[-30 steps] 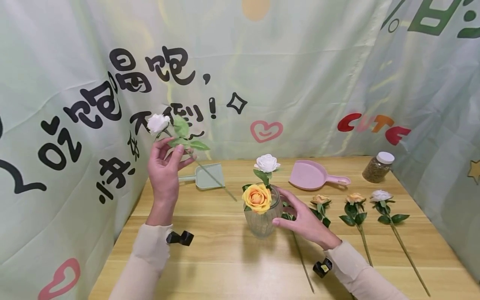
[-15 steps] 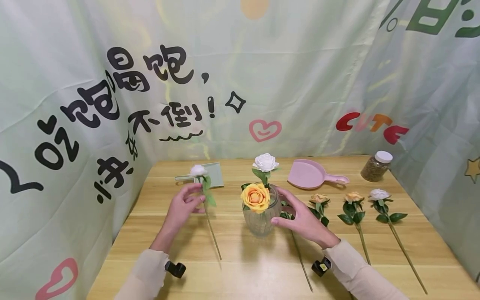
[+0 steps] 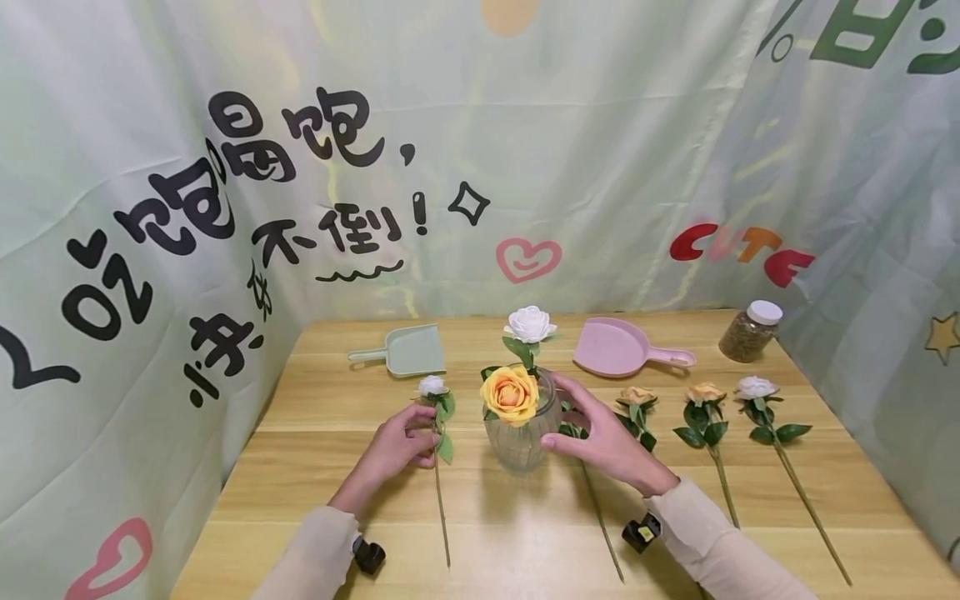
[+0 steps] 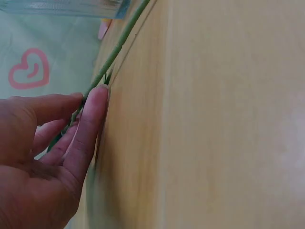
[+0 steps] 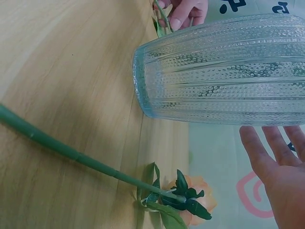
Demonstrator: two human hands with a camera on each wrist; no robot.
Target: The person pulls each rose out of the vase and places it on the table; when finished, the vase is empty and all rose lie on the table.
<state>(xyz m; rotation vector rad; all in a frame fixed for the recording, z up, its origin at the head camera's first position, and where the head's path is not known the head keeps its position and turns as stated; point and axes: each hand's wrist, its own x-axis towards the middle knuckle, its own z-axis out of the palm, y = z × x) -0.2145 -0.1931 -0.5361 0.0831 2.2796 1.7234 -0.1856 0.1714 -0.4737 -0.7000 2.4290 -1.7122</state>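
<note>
My left hand (image 3: pixel 396 447) pinches the green stem of a white artificial rose (image 3: pixel 431 386) just under its bloom. The rose is low over the table, left of a glass vase (image 3: pixel 517 450), its stem pointing toward me. In the left wrist view, thumb and fingers close on the stem (image 4: pixel 119 47). My right hand (image 3: pixel 611 442) is at the vase's right side, thumb in front. In the right wrist view its fingers (image 5: pixel 257 152) extend with their tips at the ribbed glass. A yellow rose (image 3: pixel 512 395) and a white rose (image 3: pixel 530 323) stand in the vase.
Along the right lie orange roses (image 3: pixel 706 393) and a white rose (image 3: pixel 755 388), stems toward me. A green dustpan (image 3: pixel 415 351), a pink dustpan (image 3: pixel 611 347) and a white-lidded jar (image 3: pixel 751 335) stand at the back, before a printed curtain (image 3: pixel 600 167).
My left hand has come down and to the right with the white rose, from in front of the curtain to low over the table. My right hand has stayed at the vase.
</note>
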